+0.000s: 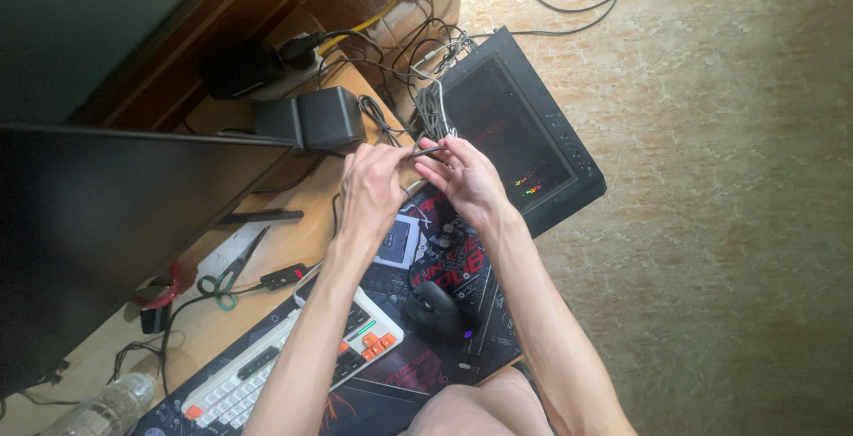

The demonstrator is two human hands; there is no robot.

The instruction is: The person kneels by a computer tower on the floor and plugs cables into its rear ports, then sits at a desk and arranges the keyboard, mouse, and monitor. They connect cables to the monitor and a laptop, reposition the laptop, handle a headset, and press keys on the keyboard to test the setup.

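Both hands were pinched onto the same thin grey cable [428, 151], the left hand [371, 189] closed on its near-left end and the right hand [468, 180] with fingertips clamped on it just to the right, so the two were nearly touching over the far edge of the desk [267, 249]. That cable ran up into a messy grey bundle [433, 107] hanging right at the desk's far corner, against the side of a black computer case [524, 134] standing on the floor to the right. Pretty cramped spot tbh: two small black speakers [311, 119] sat just left of the hands, and more black wires [391, 49] tangled behind them. Under the forearms lay a dark printed desk mat [462, 267] with a black mouse [435, 307] on it and a white keyboard with orange keys [293, 360] nearer and to the left. Scissors [233, 269] lay on the bare wood beside the big dark monitor [98, 240], which ate up the whole left side. A plastic bottle [107, 408] lay at the near-left edge. Open room was really only over the tan floor [729, 223] on the right.
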